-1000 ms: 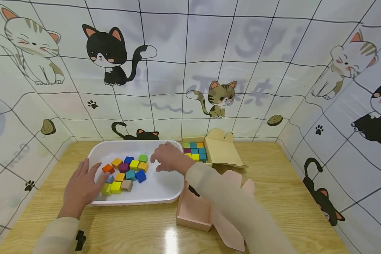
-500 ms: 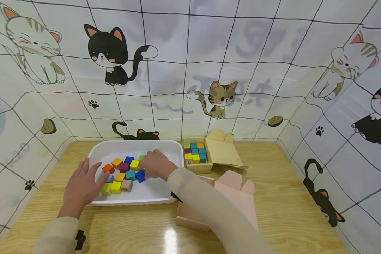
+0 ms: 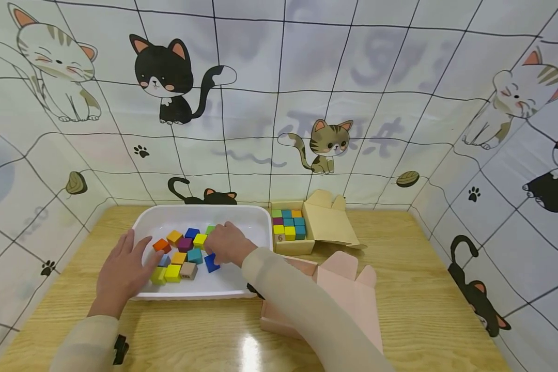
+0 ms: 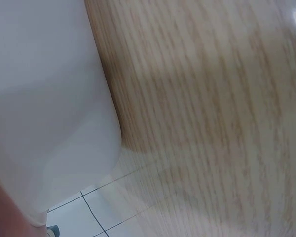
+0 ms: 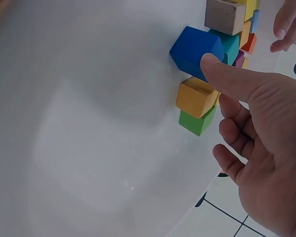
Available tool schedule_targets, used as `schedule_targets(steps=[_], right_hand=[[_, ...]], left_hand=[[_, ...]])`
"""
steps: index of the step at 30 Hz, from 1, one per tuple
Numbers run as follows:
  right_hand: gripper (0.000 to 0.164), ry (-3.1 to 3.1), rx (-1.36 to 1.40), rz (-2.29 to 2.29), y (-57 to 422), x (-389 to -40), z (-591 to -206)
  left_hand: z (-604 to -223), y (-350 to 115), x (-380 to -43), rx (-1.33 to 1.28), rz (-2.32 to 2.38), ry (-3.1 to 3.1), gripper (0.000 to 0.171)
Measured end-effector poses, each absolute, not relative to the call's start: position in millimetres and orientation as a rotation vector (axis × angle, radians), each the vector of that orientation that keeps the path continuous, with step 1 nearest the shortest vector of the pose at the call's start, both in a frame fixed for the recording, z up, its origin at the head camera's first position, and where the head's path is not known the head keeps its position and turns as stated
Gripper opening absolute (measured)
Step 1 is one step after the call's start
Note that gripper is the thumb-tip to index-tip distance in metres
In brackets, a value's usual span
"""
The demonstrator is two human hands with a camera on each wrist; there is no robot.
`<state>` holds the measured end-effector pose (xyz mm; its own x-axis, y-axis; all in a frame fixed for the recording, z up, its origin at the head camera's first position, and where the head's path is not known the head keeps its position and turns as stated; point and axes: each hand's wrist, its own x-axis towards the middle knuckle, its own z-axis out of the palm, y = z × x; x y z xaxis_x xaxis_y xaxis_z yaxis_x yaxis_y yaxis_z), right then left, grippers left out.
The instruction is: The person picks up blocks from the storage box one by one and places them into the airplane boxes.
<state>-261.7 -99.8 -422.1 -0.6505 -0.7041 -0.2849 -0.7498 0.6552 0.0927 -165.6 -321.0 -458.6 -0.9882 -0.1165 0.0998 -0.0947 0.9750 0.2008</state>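
Colored cubes, including a purple cube (image 3: 185,244) and a wooden cube (image 3: 188,270), lie grouped in a white tray (image 3: 246,281). My right hand (image 3: 230,244) reaches into the tray with its fingers bent. Its thumb tip lies on a blue cube (image 5: 195,52) at the group's right edge, and the index finger is hidden behind thumb and cube. Close to the other fingertips sit an orange cube (image 5: 195,97) and a green cube (image 5: 197,121). On the tray's left rim rests my left hand (image 3: 124,266), fingers extended, holding no cube.
Right of the tray, a yellowish box (image 3: 297,249) with its lid folded open holds rows of cubes. In front of it stands an open pink box (image 3: 279,325), partly covered by my right sleeve. Cat-print cloth (image 3: 251,103) encloses the wooden table (image 3: 204,330).
My right hand has moved left and down from the tray's right side onto the cubes. The blue cube has shifted slightly away from the teal one. My left hand stays on the rim.
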Motion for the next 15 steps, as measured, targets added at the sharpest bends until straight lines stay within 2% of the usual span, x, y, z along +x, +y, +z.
schedule_targets(steps=[3,9,15], right_hand=[[0.019,2.645,-1.184,0.310,-99.7,-261.9,-422.6],[0.025,2.635,-1.149,0.296,-100.2,-260.8,-426.7],[0.022,2.629,-1.141,0.282,-101.8,-259.3,-425.9]], left_hand=[[-459.3,-321.1,-165.8,0.158,-0.296,-3.011,0.072],[-460.0,-321.6,-166.4,0.167,-0.304,-3.015,0.072],[-459.1,-320.7,-166.1,0.175,-0.311,-3.021,0.073]])
